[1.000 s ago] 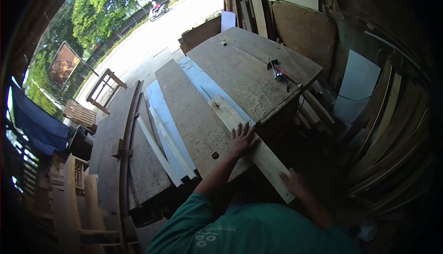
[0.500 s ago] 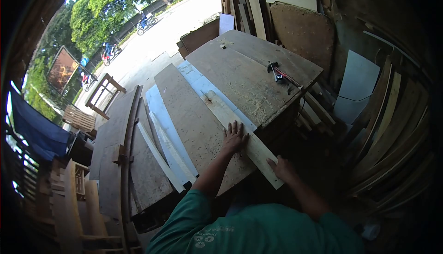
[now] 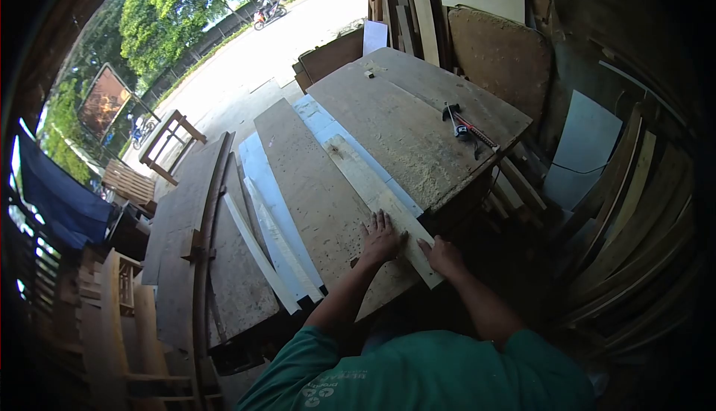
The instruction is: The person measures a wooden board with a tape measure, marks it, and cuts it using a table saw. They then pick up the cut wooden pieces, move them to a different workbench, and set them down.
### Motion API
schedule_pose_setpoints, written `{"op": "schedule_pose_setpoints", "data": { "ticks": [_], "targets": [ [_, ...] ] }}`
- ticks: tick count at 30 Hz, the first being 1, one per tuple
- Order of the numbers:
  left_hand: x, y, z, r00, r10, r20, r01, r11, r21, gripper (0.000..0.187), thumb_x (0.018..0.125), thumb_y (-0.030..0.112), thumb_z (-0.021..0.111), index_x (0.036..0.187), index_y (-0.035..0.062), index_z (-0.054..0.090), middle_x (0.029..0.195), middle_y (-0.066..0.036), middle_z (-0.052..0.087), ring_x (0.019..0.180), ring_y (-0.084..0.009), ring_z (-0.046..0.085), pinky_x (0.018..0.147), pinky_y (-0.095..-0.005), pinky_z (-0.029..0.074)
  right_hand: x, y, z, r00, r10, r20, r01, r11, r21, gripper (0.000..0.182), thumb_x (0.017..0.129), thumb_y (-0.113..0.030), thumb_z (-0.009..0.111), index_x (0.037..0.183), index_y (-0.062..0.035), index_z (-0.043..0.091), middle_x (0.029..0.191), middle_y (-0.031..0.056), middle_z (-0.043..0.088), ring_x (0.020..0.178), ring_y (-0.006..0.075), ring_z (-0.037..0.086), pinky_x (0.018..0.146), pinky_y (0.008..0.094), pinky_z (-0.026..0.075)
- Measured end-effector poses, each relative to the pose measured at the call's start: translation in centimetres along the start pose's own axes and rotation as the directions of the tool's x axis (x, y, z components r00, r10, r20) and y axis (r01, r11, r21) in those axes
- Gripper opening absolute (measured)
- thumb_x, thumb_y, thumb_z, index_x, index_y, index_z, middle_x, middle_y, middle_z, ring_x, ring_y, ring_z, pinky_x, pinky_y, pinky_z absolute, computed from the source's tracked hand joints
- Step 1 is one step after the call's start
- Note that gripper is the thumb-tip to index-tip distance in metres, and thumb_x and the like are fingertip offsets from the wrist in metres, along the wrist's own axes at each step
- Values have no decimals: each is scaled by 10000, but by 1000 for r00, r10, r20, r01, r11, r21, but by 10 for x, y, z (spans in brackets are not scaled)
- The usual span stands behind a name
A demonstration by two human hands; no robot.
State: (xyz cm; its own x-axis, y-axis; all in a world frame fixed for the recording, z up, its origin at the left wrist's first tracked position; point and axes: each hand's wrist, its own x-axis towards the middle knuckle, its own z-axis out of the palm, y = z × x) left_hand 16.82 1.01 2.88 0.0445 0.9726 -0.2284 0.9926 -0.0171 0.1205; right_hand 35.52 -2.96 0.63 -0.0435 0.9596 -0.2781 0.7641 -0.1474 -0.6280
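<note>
The plank [image 3: 369,184] looks stiff, light, best edge-held. Left hand [image 3: 383,240] lies spread on it, right hand [image 3: 444,257] clasps its near right edge

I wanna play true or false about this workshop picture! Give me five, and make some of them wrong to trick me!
1. The left hand and right hand are both at the pale board. True.
2. The right hand is holding the hammer. False: the hammer lies on the table.
3. The person's shirt is yellow. False: the shirt is green.
4. A blue cloth hangs on the left side of the picture. True.
5. The road outside has no motorbikes. False: a motorbike is on the road.
</note>
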Motion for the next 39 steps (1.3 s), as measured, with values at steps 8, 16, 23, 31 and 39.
{"op": "schedule_pose_setpoints", "data": {
  "ticks": [8,16,23,31,39],
  "targets": [
    [11,-7,-10,999,-12,38,13,1000,-16,903,928,613,383,1535,-10,140,1629,-161,64,1511,-295,20,1178,-584,9,11,-10,0,1000,0,18,0,1000,22,706,939,-641,422,1088,33,570,1049,309,652,1027,458,627,881,519,498],
    [27,-19,-13,999,-13,36,15,999,-31,925,917,631,396,1534,-11,144,1629,-160,57,1511,-296,18,1173,-595,12,30,-16,10,1000,8,9,-8,999,34,718,934,-651,423,1088,34,574,1060,311,649,1042,454,624,888,520,497],
    [43,-30,-15,998,-27,55,28,999,-26,929,915,636,396,1538,-1,133,1633,-144,48,1512,-289,15,1174,-596,26,42,-26,11,1000,19,0,-19,999,45,734,926,-657,432,1094,40,589,1066,299,654,1045,448,626,889,515,500],
    [52,-33,-28,993,-61,98,63,998,-21,935,917,640,397,1544,9,108,1636,-136,19,1512,-284,-11,1176,-589,16,56,-36,14,1000,22,-18,-21,998,53,749,912,-658,464,1047,58,640,1044,300,664,1031,449,636,869,500,519],
    [37,-42,-16,976,38,-215,-41,999,-10,797,961,544,386,1540,38,175,1631,-133,87,1510,-303,6,1163,-618,-7,70,-18,41,991,-17,-131,30,995,97,781,875,-713,458,996,27,673,1010,294,674,1017,460,638,863,520,511]
  ]
}}
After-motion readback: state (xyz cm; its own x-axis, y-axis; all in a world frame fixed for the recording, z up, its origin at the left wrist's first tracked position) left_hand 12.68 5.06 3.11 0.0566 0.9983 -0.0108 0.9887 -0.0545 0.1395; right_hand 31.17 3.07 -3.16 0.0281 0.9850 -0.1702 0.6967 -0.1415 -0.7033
